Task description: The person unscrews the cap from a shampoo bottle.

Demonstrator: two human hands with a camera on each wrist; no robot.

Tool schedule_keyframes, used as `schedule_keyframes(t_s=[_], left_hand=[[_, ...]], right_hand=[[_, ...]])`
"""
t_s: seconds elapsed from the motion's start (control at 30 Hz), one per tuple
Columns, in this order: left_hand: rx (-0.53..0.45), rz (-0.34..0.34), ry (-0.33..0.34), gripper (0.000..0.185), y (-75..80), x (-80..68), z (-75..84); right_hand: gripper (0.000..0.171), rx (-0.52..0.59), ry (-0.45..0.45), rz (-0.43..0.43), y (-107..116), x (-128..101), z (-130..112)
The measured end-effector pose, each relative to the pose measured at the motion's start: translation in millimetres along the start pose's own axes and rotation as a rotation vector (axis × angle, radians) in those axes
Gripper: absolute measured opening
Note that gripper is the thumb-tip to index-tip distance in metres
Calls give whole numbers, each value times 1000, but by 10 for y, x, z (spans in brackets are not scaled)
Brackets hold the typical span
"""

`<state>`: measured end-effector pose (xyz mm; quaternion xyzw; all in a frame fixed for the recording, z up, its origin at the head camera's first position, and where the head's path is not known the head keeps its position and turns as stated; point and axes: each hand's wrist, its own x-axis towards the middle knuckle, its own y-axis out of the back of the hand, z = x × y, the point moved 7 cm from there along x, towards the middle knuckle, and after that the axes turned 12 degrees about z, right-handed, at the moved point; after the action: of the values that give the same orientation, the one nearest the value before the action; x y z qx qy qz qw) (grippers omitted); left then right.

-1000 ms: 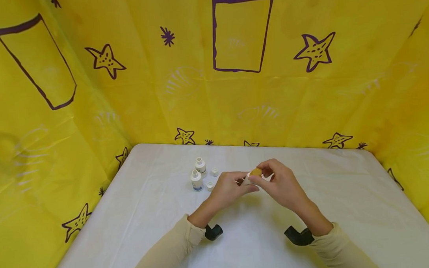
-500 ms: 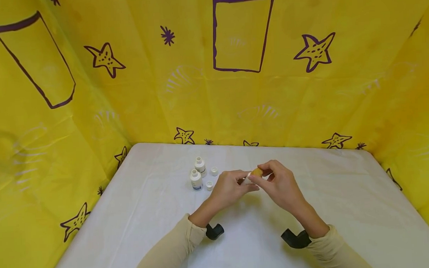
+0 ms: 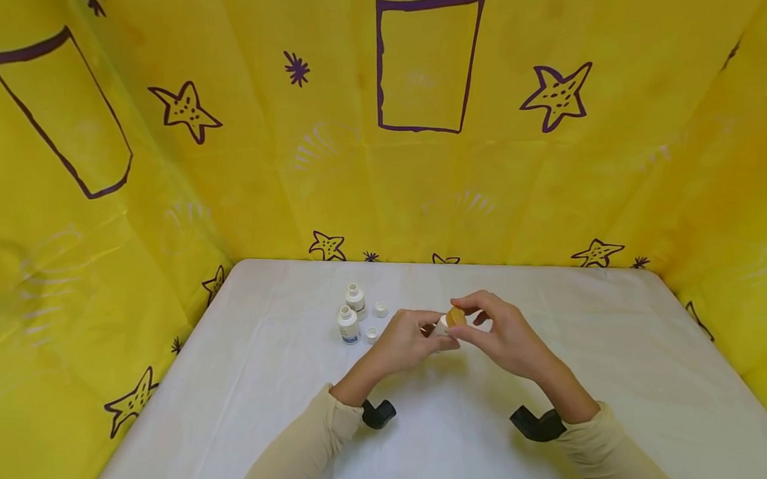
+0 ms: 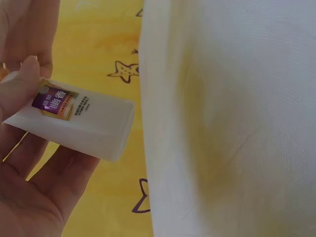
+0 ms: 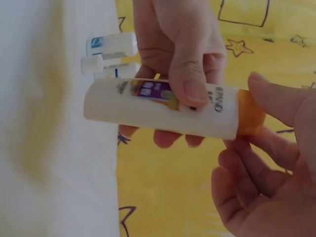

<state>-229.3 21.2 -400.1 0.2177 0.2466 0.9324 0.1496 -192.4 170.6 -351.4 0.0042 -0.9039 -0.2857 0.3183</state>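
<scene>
The person is holding a small white bottle [image 5: 158, 108] up above the middle of the white tabletop [image 3: 615, 344], lying roughly sideways between both hands. The left hand [image 3: 402, 341] is wrapping its grip around the bottle's body, thumb pressing on the purple and gold label [image 4: 55, 102] and fingers curling underneath. The right hand [image 3: 504, 334] is pinching the orange cap [image 5: 251, 113] at the bottle's end, thumb on one side and fingers on the other, so that grip is narrow and closed on the cap.

From the right wrist view the cap is sitting flush against the bottle's shoulder with no gap showing, so I am judging it as on the bottle and not yet lifted away; whether it is loosened at all I cannot tell. If the work in hand is uncapping, the grasp is done and the turning and removing are what is left.

Further back on the tabletop, to the left of the hands, 2 small white bottles [image 3: 350, 324] [image 3: 355, 297] are standing upright with their necks open, and 2 white caps [image 3: 372, 333] [image 3: 381, 309] are lying just beside them, apart from their bottles. Those 2 are looking finished already, with the held bottle being the third. Yellow sheets with purple stars [image 3: 556, 96] are hanging around the tabletop on 3 sides
</scene>
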Motion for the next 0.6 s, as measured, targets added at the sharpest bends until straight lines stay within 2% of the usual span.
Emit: schedule_keyframes(t_s=[0.17, 0.3, 0.43, 0.6], left_hand=[[-33, -41, 6, 17, -10, 5, -8], [-64, -53, 35, 18, -39, 8, -16], [-85, -64, 53, 18, -63, 1, -19], [-85, -68, 42, 16, -80, -27, -30]], right_hand=[[42, 19, 28, -75, 21, -6, -5], [43, -4, 39, -99, 30, -9, -26], [46, -25, 46, -78, 34, -14, -60], [45, -70, 18, -10, 28, 8, -69]])
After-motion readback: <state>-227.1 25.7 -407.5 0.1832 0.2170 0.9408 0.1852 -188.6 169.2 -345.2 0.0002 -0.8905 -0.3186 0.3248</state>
